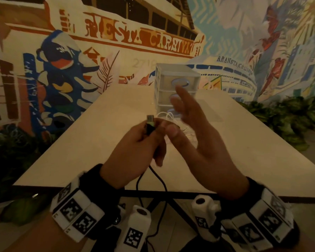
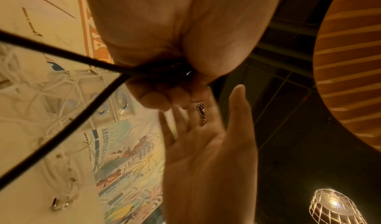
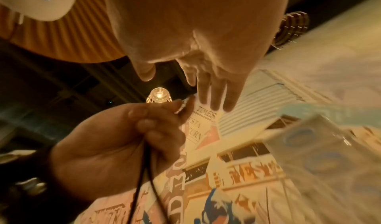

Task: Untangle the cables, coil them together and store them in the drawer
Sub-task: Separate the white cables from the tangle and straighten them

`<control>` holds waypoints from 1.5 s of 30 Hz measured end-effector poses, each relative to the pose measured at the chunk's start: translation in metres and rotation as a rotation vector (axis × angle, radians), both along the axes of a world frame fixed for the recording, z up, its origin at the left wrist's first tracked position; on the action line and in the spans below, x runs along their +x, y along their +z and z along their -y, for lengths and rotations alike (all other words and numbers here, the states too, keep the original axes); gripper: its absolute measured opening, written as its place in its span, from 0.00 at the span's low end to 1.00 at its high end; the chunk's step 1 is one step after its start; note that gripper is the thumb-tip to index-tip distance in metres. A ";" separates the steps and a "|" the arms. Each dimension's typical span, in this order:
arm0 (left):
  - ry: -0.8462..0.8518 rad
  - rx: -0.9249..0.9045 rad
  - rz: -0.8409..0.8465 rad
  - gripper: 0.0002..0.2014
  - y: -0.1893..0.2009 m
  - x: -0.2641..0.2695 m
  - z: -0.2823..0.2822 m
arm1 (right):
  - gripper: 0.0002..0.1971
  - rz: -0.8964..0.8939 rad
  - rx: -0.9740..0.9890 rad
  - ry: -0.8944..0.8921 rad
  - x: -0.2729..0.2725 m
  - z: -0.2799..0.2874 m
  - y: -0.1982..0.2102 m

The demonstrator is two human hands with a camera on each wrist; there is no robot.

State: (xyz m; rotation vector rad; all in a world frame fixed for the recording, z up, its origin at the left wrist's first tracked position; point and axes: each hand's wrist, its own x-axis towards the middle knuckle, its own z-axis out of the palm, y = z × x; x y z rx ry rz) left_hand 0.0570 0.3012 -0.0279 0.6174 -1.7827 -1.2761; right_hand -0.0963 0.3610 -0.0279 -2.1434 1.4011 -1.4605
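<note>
My left hand grips the black cable just below its USB plug, which points up. Two black strands hang from that fist over the table's front edge. The same strands cross the left wrist view, and the fist shows in the right wrist view. My right hand hovers beside the plug with straight, spread fingers and holds nothing. A tangle of white cables lies on the table behind my hands, and its plugs show in the left wrist view.
A small clear plastic drawer unit stands at the back of the beige table, all its drawers closed. A painted mural wall rises behind it. Green plants line both sides of the table.
</note>
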 end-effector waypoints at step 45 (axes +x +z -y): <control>-0.021 0.353 -0.178 0.28 0.020 0.064 0.049 | 0.13 -0.416 0.636 0.104 -0.032 -0.016 -0.011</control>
